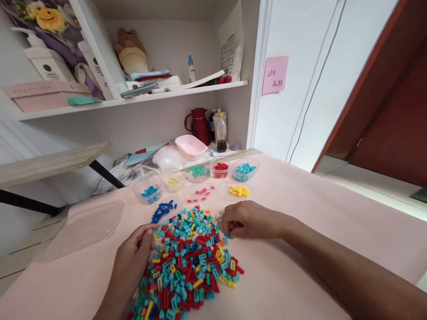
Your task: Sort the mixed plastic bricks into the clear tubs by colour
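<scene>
A heap of small toy building bricks [191, 258] in red, light blue, yellow, green and other colours lies on the pink table covering. My left hand [137, 249] rests at the heap's left edge, its fingers curled and the thumb against them; whatever they may hold is hidden. At the upper right edge, my right hand [247, 220] has its fingers bent together over the table, and I cannot make out what is in them. A blue brick [227, 235] lies by its fingertips. Beyond the heap, a clear tub holds dark blue bricks [164, 212].
Behind the heap stand clear tubs of yellow bricks [239, 191], pink bricks [203, 192], red bricks [220, 168], green bricks [197, 171] and light blue bricks [245, 170]. A clear lid [90, 229] lies left. Further back are a pink basin [191, 146], red jug [199, 126] and bottle [220, 131].
</scene>
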Motion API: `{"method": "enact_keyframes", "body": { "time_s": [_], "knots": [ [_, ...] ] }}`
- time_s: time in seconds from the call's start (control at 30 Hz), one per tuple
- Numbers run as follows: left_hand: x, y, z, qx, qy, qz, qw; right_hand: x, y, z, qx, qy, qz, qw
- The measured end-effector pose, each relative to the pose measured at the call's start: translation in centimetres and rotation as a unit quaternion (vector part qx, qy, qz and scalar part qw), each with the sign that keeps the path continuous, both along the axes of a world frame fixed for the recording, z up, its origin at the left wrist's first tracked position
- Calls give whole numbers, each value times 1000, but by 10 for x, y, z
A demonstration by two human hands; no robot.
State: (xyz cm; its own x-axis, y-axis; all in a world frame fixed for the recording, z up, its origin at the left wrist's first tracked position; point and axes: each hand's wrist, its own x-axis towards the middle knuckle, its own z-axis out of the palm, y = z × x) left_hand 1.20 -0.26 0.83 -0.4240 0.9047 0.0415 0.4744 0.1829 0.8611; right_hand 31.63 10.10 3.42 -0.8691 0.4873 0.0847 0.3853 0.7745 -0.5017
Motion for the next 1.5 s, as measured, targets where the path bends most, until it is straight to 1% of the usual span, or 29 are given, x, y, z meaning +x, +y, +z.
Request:
{"method": "enact_keyframes", "body": {
  "time_s": [0.13, 0.5, 0.63, 0.77, 0.83, 0.97, 1.1, 1.2, 1.27, 1.4, 1.5],
  "knots": [
    [0, -1, 0, -8, 12, 0, 1000, 0, 1, 0, -9, -9, -1, 1000],
    [2, -1, 5, -10, 13, -3, 1000, -1, 0, -4, 24, -7, -1, 1000],
    [1, 0, 2, -2, 12, -6, 1000, -4, -4, -4, 50, 6, -1, 999],
    [0, -1, 0, 5, -6, -13, 1000, -9, -8, -7, 89, 6, -18, 996],
    [0, -1, 0, 7, -10, -15, 1000, -10, -8, -9, 97, 12, -25, 995],
    [1, -1, 2, 0, 14, -9, 1000, -10, -6, -10, 64, 42, -21, 997],
    [2, -1, 4, 4, 22, -9, 1000, -8, -5, -4, 35, 61, -32, 997],
    [3, -1, 4, 7, 20, -7, 1000, -6, -5, 0, 33, 63, -38, 997],
    [3, -1, 3, 5, 19, -7, 1000, -5, -6, 1, 30, 59, -29, 997],
    [2, -1, 3, 4, 9, -7, 1000, -7, -7, -5, 41, 43, 4, 998],
    [3, -1, 3, 2, 11, -4, 1000, -9, -8, -10, 56, 34, 13, 998]
  ]
}}
